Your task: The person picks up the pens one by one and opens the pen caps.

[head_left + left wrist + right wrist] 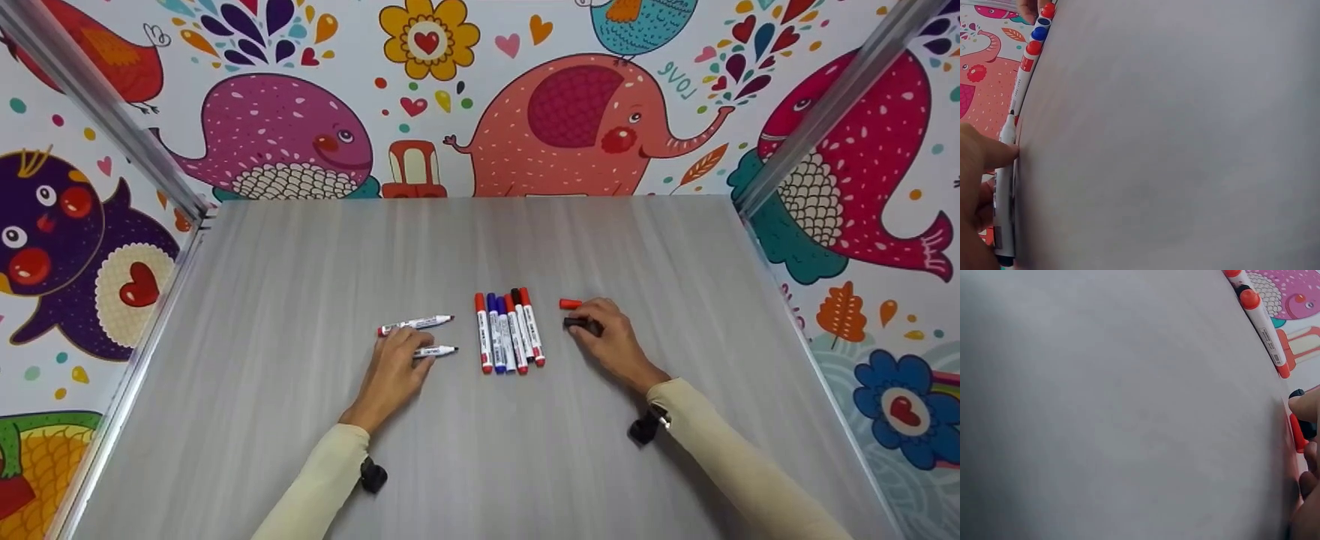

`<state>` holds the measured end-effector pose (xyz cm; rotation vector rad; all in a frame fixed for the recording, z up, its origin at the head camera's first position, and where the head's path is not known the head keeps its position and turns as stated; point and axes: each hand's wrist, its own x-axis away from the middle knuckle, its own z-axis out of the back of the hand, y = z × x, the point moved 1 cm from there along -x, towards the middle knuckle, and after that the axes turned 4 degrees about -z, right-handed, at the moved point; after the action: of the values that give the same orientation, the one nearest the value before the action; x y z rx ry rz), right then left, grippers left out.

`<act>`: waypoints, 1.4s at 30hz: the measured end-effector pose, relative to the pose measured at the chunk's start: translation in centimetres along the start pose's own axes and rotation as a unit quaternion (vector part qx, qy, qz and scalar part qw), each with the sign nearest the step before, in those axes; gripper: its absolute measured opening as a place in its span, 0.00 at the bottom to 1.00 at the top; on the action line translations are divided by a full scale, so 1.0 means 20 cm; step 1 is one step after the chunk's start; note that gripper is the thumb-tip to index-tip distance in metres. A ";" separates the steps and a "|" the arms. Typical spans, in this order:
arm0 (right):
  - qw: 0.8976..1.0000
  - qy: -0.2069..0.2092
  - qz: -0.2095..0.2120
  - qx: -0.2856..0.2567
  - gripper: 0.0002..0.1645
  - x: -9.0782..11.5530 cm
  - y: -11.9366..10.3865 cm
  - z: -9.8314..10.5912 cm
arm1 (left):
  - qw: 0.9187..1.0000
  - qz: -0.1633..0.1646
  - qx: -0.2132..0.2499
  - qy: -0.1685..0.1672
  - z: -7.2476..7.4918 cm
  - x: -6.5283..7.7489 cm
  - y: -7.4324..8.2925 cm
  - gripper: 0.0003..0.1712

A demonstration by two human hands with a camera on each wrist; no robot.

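Note:
In the head view, my left hand point(396, 369) holds an uncapped marker point(436, 351) with a black tip, pointing right. The left wrist view shows the thumb across the white barrel point(1006, 185) and a dark end below. Just beyond it lies a second uncapped marker point(427, 322) with a red end. To the right, my right hand point(613, 346) pinches a black marker cap point(584, 325) between thumb and fingers. A loose red cap point(570, 304) lies on the table just beyond that hand.
Between the hands, several capped markers point(504, 337) in red, blue and black lie side by side in a row. The grey wood-grain table point(465, 450) has a metal frame point(142, 300) along its left side. Walls with cartoon animals stand around it.

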<state>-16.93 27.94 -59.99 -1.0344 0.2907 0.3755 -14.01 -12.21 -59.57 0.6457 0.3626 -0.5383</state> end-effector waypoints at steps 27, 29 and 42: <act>0.997 0.024 0.005 0.073 0.14 -0.04 0.05 -0.02 | 0.998 -0.012 -0.042 0.042 0.01 -0.04 -0.03 0.10; 0.997 0.024 0.002 0.073 0.14 -0.04 0.05 -0.02 | 0.998 -0.012 -0.038 0.040 0.00 -0.04 -0.03 0.10; 0.997 0.027 -0.014 0.077 0.14 -0.04 0.04 -0.02 | 0.999 -0.016 -0.038 0.035 -0.01 -0.06 -0.04 0.09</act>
<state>-18.02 27.78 -60.51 -0.8980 0.3476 0.2957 -15.37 -12.15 -59.50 0.5874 0.4583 -0.5311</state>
